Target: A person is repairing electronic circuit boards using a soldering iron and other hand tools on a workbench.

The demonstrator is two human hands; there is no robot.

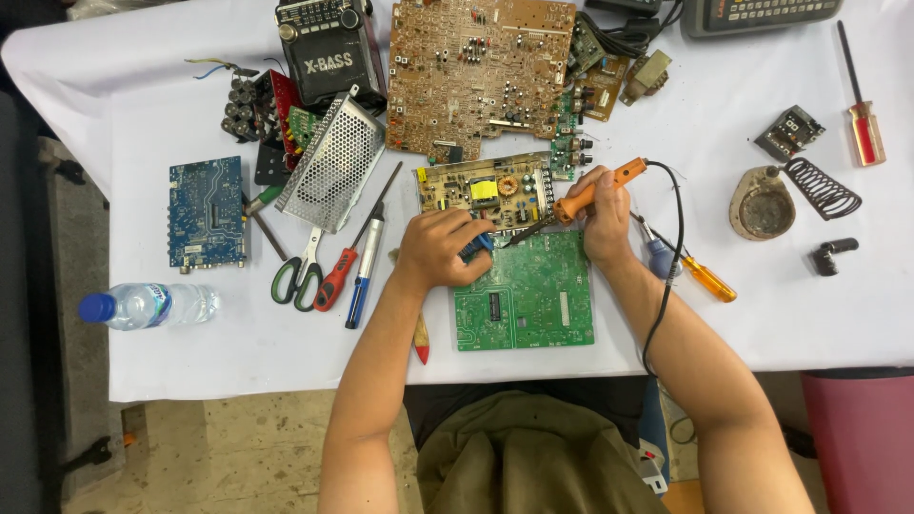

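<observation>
The right hand gripped the orange soldering iron, tip toward nine o'clock; the left hand pinned a blue part on the green board. Steady pressing seemed wise.

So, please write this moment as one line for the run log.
left hand: shut on blue part | right hand: shut on soldering iron | tip: over green circuit board | iron stand: empty

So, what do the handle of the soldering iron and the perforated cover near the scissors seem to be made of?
The soldering iron in the right hand has an orange handle that looks like matte plastic, though it could be rubber-coated. The perforated cover looks like thin sheet metal: silver-grey, punched with regular holes, with folded edges.
</observation>
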